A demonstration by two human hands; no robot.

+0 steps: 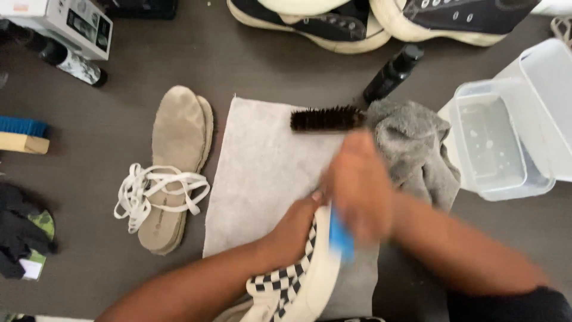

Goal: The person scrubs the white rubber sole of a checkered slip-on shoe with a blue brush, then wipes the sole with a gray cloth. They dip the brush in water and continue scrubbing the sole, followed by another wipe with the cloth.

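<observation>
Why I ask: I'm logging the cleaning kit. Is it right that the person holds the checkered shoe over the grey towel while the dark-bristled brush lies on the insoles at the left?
Not quite. The head view shows the dark-bristled brush lying at the grey towel's top edge, not on the insoles. White laces lie on those. The left hand does hold the checkered shoe over the towel.

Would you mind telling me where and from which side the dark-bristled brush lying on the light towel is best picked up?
Grip the dark-bristled brush across its long sides near the middle, coming straight down from above. It lies flat and lengthwise along the far edge of the light towel, with clear space above. Its right end sits against the grey cloth, so a grasp at that end would probably be crowded.
</observation>
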